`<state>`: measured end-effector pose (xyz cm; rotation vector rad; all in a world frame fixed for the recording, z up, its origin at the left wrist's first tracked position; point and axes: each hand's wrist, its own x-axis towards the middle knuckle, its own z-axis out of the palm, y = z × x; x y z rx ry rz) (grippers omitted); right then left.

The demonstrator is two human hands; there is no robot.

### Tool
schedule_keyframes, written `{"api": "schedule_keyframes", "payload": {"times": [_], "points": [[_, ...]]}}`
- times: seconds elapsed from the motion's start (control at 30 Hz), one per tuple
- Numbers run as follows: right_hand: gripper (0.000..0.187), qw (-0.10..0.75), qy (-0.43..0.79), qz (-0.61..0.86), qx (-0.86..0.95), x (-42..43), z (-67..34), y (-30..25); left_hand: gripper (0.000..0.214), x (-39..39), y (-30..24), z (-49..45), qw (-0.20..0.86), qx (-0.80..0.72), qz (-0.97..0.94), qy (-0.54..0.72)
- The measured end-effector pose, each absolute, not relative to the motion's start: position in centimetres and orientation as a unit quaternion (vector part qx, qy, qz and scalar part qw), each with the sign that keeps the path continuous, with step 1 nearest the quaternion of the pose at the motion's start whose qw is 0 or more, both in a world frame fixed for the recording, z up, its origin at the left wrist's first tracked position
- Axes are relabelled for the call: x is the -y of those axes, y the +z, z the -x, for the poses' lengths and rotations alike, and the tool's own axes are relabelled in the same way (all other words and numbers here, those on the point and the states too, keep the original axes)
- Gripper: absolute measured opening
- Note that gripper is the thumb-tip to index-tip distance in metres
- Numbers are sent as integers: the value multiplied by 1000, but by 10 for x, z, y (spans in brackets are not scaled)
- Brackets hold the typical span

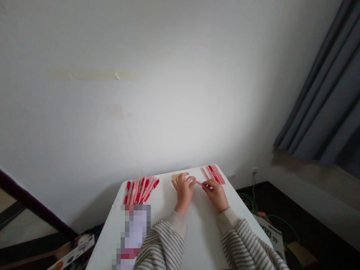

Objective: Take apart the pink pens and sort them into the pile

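My left hand (184, 190) and my right hand (216, 193) meet over the far part of a white table (197, 232). Between their fingertips they pinch a pink pen (198, 182), held roughly level just above the tabletop. A pile of several pink and red pens (141, 189) lies to the left of my left hand. A smaller row of pink and red pens (214, 173) lies at the far right corner, just beyond my right hand. A small tan object (176, 176) shows behind my left hand, partly hidden.
A white wall stands right behind the table. A grey curtain (323, 108) hangs on the right. Green cables (249, 202) and a cardboard box (270, 232) lie on the dark floor right of the table. A blurred-out patch (135, 232) covers the table's near left.
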<state>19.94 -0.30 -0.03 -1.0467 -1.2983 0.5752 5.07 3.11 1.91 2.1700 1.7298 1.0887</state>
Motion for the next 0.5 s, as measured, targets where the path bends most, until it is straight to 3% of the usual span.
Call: {"api": "schedule_keyframes", "payload": {"times": [0.33,0.5], "points": [[13,644,161,515,542,4,-212,-10,17,-50,14,-67,79,-573,-720,384],[16,553,21,636,537,6,-213,-9,21,-56,16,-78,73,-579,-718,379]]}}
